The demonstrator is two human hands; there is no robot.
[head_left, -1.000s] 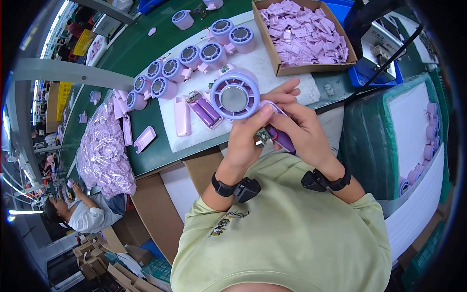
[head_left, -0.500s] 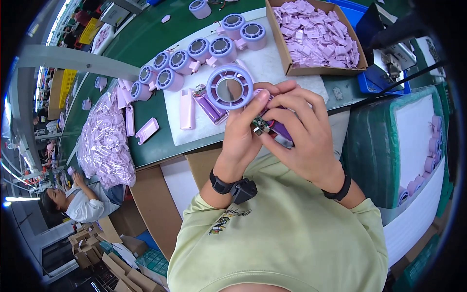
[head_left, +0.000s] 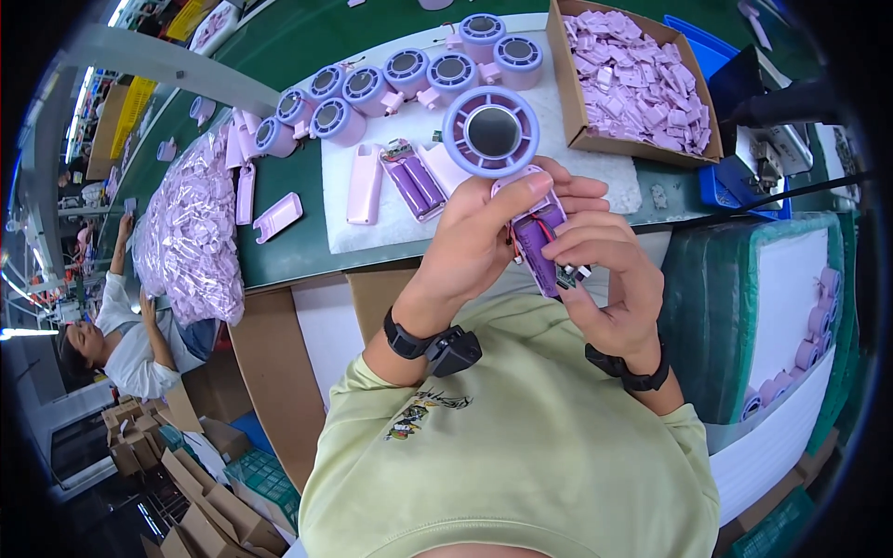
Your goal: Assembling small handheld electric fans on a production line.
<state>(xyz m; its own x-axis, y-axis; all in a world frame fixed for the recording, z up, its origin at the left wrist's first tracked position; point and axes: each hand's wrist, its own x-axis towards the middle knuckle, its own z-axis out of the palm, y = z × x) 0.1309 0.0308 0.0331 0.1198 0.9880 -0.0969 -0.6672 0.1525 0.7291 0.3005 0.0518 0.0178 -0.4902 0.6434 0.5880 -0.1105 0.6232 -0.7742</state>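
The left hand has its grip clamped on a fan, thumb pressed on the pink neck below the lilac head. The fan is over the worktop's near edge, its handle open towards the wearer with a purple cell and wires showing. The right hand is at that handle, fingers and thumb bent around a small circuit board (I cannot tell whether this grip is closed on it or only touching).

On a white mat beyond lie a pink shell and, just beside it, a battery pack with two purple cells. Further back, more heads stand in a close double row. A carton full of pink parts is to the right; a clear bag of pink pieces is on the left, with a loose shell half near it.

As for writing, the green shirt bears dark script beside a small coloured figure. Any print on the held cell is too small to read.
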